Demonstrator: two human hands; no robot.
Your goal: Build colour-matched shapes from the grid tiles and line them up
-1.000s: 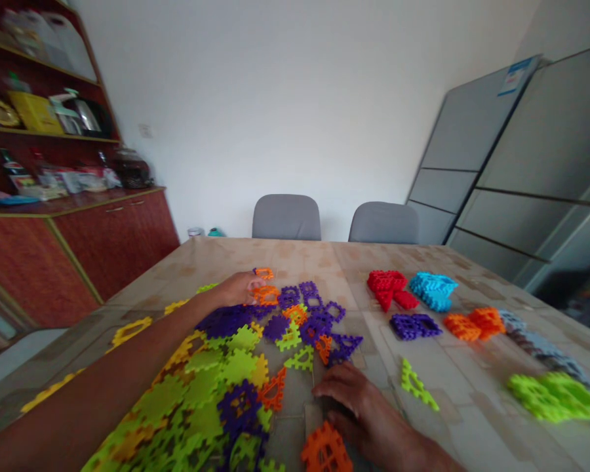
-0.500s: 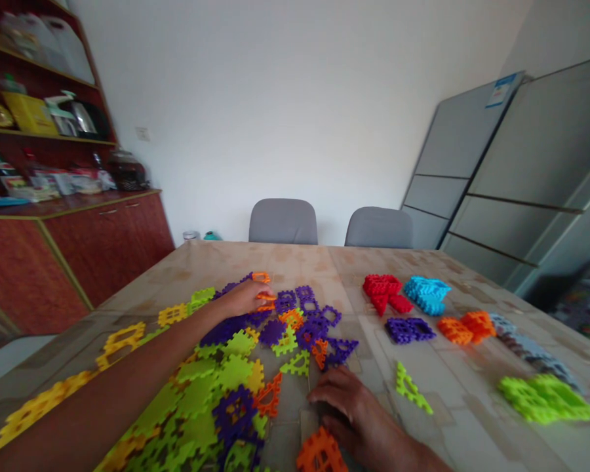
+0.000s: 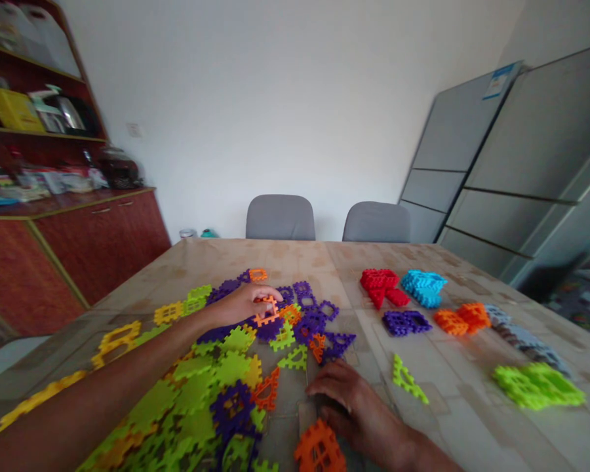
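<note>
Gripping an orange frame piece (image 3: 267, 311) — apparently by its edge — above purple pieces, left hand (image 3: 250, 303) closed, right hand (image 3: 347, 396) loosely curled on the tabletop (image 3: 364, 354), orange window piece (image 3: 319, 448) beside it.

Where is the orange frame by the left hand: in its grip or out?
In: the left hand has its fingers closed on the orange frame, over purple pieces.
</note>
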